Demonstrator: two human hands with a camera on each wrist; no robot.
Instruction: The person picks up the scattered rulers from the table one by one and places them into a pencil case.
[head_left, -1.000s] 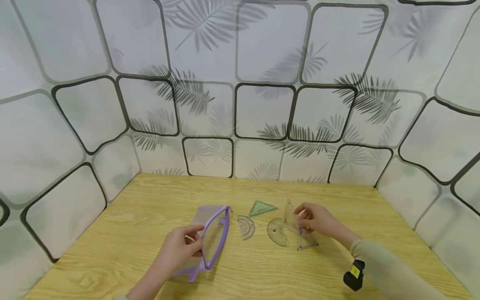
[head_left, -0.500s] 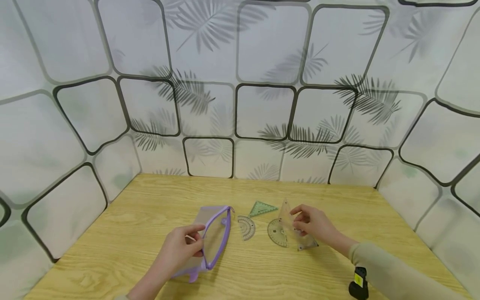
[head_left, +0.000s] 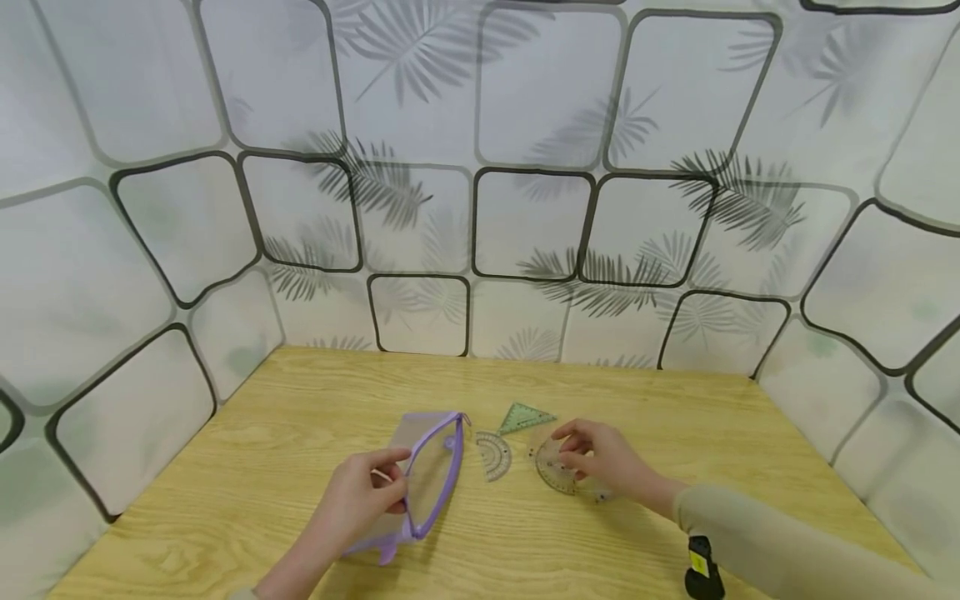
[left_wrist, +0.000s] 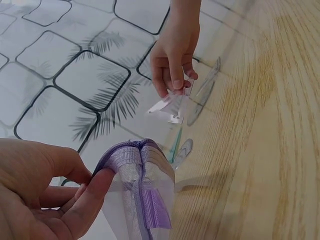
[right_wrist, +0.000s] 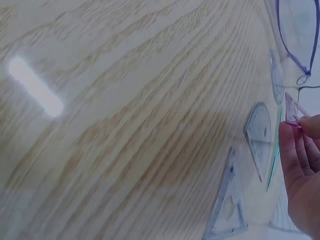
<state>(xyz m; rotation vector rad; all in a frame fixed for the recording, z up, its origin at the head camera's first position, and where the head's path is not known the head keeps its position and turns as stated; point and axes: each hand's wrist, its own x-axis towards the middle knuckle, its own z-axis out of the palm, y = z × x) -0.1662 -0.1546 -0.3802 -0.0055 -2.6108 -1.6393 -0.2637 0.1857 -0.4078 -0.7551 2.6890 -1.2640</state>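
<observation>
My left hand (head_left: 363,487) pinches the rim of a purple-edged zip pencil case (head_left: 447,483), whose mouth gapes toward the right. Its zip tape shows close up in the left wrist view. Between thumb and fingers of my right hand (head_left: 609,457) is a small clear pinkish set square (left_wrist: 172,107), held up off the table. Under that hand lie a round-edged protractor (head_left: 553,479) and, partly hidden, a clear set square (right_wrist: 235,220). A green set square (head_left: 525,417) and a second protractor (head_left: 493,457) lie between the pencil case and the right hand.
The wooden table (head_left: 270,450) is bordered at the back and sides by a patterned curtain (head_left: 525,225) with squares and leaves. A black device (head_left: 702,571) with a yellow label sits at the right sleeve.
My right hand has moved left with the pinkish set square, from beside the right protractor to over it. The left hand and pencil case have stayed nearly still.
</observation>
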